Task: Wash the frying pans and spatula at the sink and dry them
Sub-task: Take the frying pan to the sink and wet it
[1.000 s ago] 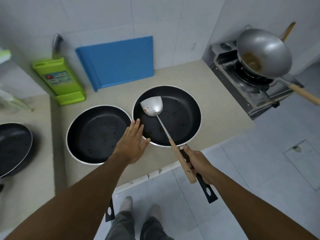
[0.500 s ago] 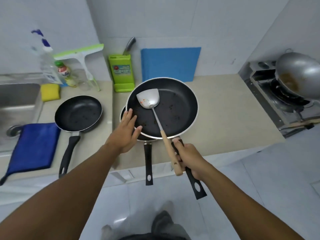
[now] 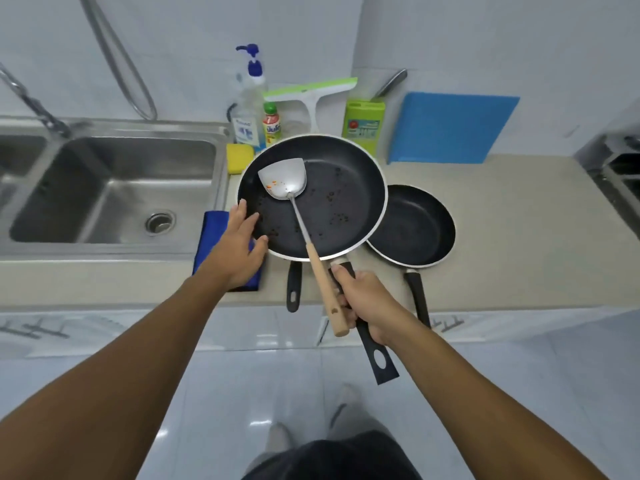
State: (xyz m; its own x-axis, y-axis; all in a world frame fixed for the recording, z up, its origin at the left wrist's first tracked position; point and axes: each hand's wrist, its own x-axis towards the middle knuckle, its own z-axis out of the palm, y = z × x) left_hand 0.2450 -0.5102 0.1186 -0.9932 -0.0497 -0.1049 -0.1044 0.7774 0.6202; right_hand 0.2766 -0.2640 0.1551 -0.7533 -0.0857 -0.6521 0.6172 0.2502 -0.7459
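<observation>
Both arms bare, stretched forward over the worktop edge. Left hand: palm down, fingers straight, slightly spread, tips touching the rim of the pan. Right hand: fingers curled tight, gripping pan handle and spatula handle together, wrist straight.

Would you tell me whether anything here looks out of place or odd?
Nothing spilled or broken. The large pan carries dark food specks, the spatula orange bits, and a black handle pokes out beneath it.
</observation>
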